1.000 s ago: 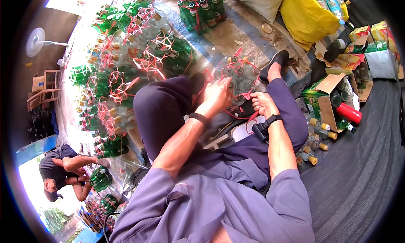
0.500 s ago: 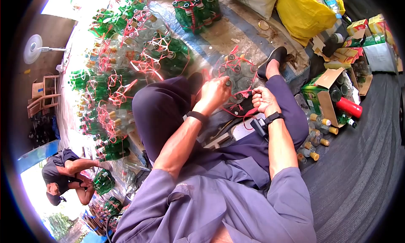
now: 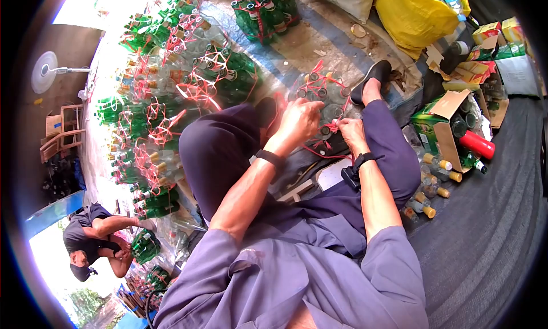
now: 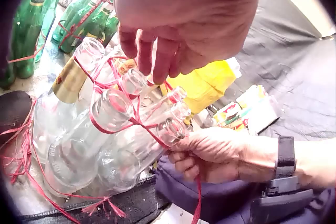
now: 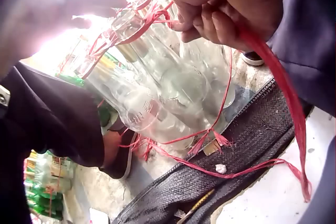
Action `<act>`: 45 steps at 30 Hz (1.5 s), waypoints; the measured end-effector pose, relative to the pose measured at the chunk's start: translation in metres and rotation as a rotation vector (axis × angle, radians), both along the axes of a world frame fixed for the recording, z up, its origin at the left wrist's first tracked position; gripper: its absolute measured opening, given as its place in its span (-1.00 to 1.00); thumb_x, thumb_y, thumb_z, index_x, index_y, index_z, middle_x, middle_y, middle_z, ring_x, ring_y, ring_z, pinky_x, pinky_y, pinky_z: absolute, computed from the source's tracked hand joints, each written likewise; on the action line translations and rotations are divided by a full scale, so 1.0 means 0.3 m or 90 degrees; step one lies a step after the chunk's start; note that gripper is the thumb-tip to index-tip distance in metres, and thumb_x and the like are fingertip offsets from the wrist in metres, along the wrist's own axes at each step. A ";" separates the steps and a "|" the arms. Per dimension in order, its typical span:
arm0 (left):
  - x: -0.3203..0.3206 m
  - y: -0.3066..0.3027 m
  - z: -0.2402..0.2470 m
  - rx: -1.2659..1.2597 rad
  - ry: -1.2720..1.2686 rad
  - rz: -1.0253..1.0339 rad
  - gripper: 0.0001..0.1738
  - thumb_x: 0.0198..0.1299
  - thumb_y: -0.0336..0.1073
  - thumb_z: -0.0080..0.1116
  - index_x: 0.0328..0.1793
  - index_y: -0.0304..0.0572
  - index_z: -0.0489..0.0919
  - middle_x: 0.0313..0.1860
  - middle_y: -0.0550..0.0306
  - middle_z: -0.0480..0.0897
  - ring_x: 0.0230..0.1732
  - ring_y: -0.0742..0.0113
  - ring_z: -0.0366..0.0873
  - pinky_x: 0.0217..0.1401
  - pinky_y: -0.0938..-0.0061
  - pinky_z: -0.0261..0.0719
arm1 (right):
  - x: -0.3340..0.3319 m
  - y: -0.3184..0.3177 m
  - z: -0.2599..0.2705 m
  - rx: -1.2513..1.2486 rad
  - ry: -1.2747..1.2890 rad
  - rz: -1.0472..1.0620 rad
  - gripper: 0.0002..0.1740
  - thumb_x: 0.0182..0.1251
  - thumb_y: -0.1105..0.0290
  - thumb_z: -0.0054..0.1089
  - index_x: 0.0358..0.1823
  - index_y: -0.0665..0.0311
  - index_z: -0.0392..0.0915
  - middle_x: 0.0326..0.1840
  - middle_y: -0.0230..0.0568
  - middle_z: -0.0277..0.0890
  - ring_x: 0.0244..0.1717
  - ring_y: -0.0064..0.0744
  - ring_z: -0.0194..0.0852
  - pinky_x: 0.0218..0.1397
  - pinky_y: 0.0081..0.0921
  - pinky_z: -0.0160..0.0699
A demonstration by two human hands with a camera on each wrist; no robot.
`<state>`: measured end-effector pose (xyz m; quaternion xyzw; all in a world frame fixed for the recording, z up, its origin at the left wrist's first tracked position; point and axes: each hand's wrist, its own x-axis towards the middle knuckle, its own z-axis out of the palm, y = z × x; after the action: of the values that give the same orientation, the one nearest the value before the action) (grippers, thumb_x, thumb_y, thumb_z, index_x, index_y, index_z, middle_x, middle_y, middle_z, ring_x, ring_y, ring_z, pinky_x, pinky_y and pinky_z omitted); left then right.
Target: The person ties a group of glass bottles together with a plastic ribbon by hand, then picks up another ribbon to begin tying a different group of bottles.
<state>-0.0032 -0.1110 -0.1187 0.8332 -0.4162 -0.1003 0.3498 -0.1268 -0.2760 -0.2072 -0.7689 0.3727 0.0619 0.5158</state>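
Note:
A cluster of clear glass bottles [image 3: 328,109] stands between the person's legs, red twine [image 4: 137,121] looped round the necks. Over the bottle tops is the left hand [image 3: 299,123]; its fingers look extended in the right wrist view and hang by the necks in the left wrist view. At the cluster's near right edge, the right hand [image 3: 354,136] pinches red twine beside a bottle mouth, seen also in the right wrist view, where a long tail of twine [image 5: 289,90] trails from the hand [image 5: 226,9]. Another strand circles the bottles [image 5: 184,137] lower down.
Tied green and clear bottles [image 3: 165,89] crowd the left; a green bundle [image 3: 265,15] stands ahead. A yellow bag [image 3: 414,20], an open carton [image 3: 445,129] and loose bottles [image 3: 428,186] lie right. Another person [image 3: 100,237] crouches at lower left.
The left hand has come off the bottle neck and its fingers have extended. My right hand has turned and moved in against the near bottle mouth.

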 end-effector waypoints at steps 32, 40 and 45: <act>-0.015 -0.111 -0.016 0.265 -0.020 -0.180 -0.35 -0.20 -0.21 0.29 0.13 -0.30 0.54 -0.32 -0.08 0.68 -0.01 -0.04 0.55 0.14 0.04 0.29 | 0.070 0.023 -0.046 -0.041 0.194 0.036 -0.46 0.07 -0.09 0.46 -0.23 0.31 0.75 -0.19 0.20 0.66 -0.06 0.06 0.68 -0.02 -0.08 0.58; 0.025 -0.105 0.004 0.305 -0.041 -0.238 -0.58 -0.13 -0.22 0.28 -0.08 -0.20 0.62 -0.36 -0.03 0.64 -0.03 -0.04 0.54 0.04 0.10 0.42 | 0.057 0.006 -0.009 0.062 0.059 0.037 -0.58 0.23 0.09 0.40 -0.42 0.40 0.73 -0.57 0.03 0.60 -0.46 -0.46 0.50 -0.31 -0.23 0.49; 0.039 -0.098 -0.006 0.262 -0.033 -0.212 -0.77 -0.10 -0.35 0.21 -0.24 -0.16 0.65 -0.43 -0.05 0.65 -0.09 -0.02 0.56 0.04 0.06 0.44 | 0.059 0.004 -0.023 0.080 0.078 0.070 -0.58 0.30 0.03 0.31 -0.24 0.31 0.76 -0.26 0.20 0.68 -0.11 0.08 0.72 -0.03 -0.14 0.58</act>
<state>0.0084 -0.1404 -0.1205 0.8092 -0.5273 -0.2176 0.1406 -0.1092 -0.2749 -0.2140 -0.7491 0.3560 0.1601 0.5352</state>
